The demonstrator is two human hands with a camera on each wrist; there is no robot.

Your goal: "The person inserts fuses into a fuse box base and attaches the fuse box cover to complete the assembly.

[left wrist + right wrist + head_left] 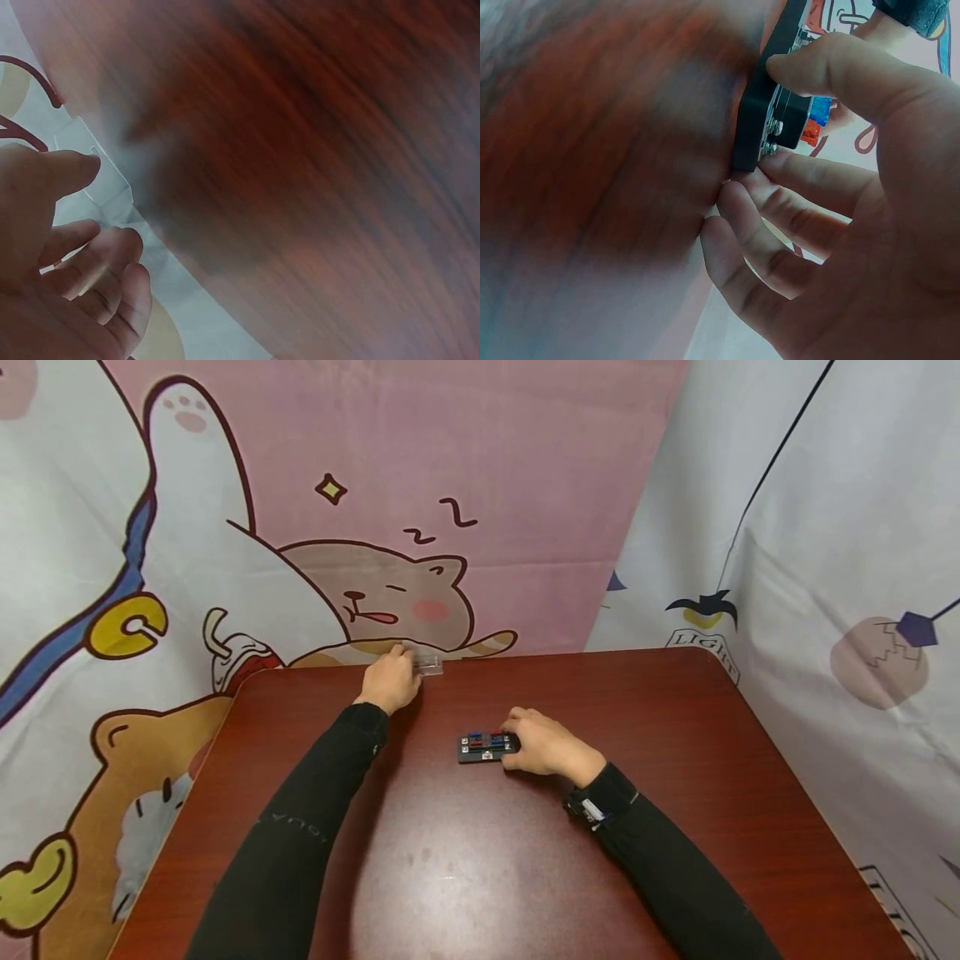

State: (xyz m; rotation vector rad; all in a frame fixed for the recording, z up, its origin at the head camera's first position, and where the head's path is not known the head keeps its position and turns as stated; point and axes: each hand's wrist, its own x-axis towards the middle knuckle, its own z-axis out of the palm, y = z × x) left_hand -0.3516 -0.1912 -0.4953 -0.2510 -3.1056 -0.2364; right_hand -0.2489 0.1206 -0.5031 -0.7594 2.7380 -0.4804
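At the far edge of the table, my left hand [392, 682] pinches a clear plastic cover [431, 666]. Seen from the left wrist, the thumb [75, 171] lies over the transparent cover [111, 184], with the other fingers curled below it. A black fuse block [483, 755] with red and blue blade fuses lies near the middle of the table. My right hand [551, 747] grips its right end. In the right wrist view the thumb is on one side of the fuse block [751, 124], and fingertips touch its end by the screws [775, 129].
The reddish-brown wooden table [450, 877] has rounded far corners. Behind it hangs a cloth [540, 485] printed with cartoon animals, close against the far edge. More pale cloth [825, 568] hangs along the right side.
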